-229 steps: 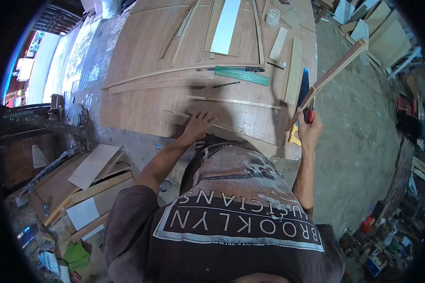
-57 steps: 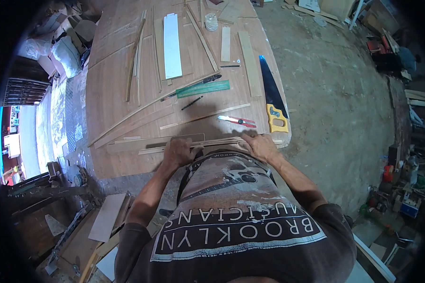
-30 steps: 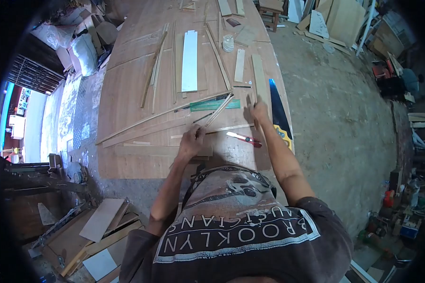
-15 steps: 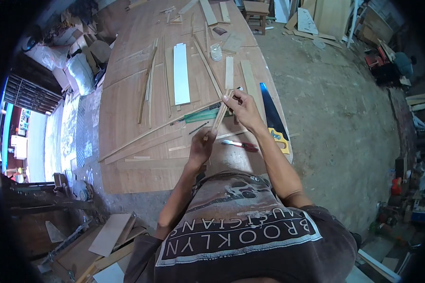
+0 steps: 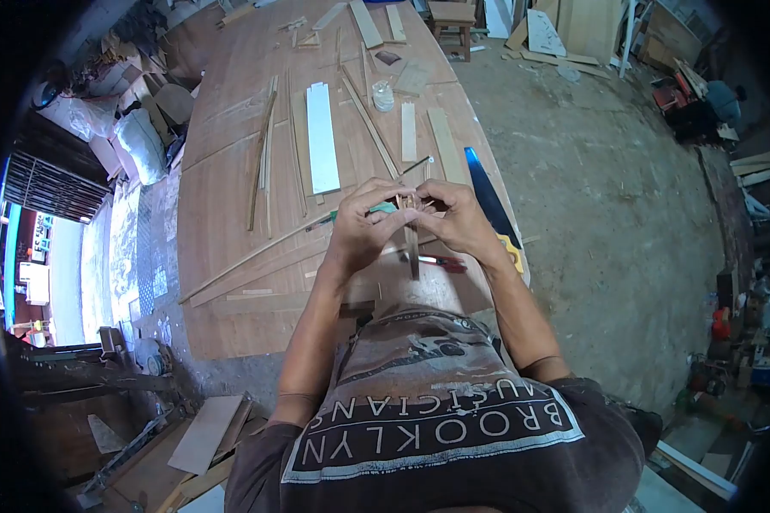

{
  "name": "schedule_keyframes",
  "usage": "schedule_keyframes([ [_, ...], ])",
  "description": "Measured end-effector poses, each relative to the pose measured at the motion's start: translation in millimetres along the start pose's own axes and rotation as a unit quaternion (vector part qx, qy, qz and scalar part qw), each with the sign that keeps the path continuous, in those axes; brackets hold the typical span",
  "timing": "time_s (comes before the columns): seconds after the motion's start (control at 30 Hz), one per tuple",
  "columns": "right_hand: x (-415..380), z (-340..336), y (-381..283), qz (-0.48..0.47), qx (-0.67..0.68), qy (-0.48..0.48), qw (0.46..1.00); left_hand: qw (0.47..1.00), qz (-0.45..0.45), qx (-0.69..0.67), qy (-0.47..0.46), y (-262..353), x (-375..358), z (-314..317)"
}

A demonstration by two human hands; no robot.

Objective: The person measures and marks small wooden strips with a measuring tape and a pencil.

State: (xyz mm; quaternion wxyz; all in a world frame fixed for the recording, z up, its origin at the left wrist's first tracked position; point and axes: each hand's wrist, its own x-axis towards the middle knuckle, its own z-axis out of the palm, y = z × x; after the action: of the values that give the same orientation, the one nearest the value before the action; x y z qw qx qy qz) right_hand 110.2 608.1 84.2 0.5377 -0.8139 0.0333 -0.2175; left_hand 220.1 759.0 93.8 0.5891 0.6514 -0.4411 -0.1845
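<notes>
Between the fingertips of my left hand (image 5: 361, 224) and my right hand (image 5: 459, 224), I hold a bundle of thin wooden strips (image 5: 414, 252) over the near part of the table. The bundle's ends face up toward me, and its length hangs down past my thumbs. Both hands are closed around its top from opposite sides, hiding part of it. Just beneath, a red-handled utility knife (image 5: 445, 263) lies on the table. A green item (image 5: 383, 208) shows partly behind my left fingers. Right of my right hand rests a handsaw (image 5: 490, 198) with a yellow handle.
On the wooden table (image 5: 222, 179) lie a white board (image 5: 322, 141), long thin wood strips (image 5: 263, 162), a short pale board (image 5: 409, 132) and a clear jar (image 5: 382, 97). A stool (image 5: 452, 24) stands beyond. Wood offcuts (image 5: 205, 434) are piled at lower left.
My left hand has moved up to meet my right hand at the bundle's end. The strips have turned from slanting across to pointing end-up toward me. The view has shifted slightly.
</notes>
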Motion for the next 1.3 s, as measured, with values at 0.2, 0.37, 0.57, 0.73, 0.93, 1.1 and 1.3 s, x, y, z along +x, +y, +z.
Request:
schedule_keyframes([
  [0.2,-24,8,-6,0.015,-0.028,-0.072,0.997,0.998,-0.032,-0.051,-0.019,-21,-27,4],
  [0.37,-45,13,17,-0.004,0.009,-0.09,0.996,0.998,-0.031,-0.02,-0.059,-38,-44,9],
  [0.57,-58,5,20,0.032,0.019,-0.088,0.995,0.996,-0.031,-0.058,-0.062,-30,-45,24],
  [0.73,-61,3,26,0.057,0.026,-0.083,0.995,0.995,-0.04,-0.062,-0.067,-36,-45,27],
  [0.93,-60,5,32,0.067,0.023,-0.074,0.995,0.985,-0.038,-0.15,-0.074,-38,-46,30],
  [1.1,-67,3,38,0.063,0.016,0.028,0.998,0.986,-0.102,-0.122,-0.057,-79,-81,44],
  [1.3,-63,4,53,0.103,0.069,0.177,0.976,0.996,-0.067,0.033,-0.047,-111,-102,54],
])
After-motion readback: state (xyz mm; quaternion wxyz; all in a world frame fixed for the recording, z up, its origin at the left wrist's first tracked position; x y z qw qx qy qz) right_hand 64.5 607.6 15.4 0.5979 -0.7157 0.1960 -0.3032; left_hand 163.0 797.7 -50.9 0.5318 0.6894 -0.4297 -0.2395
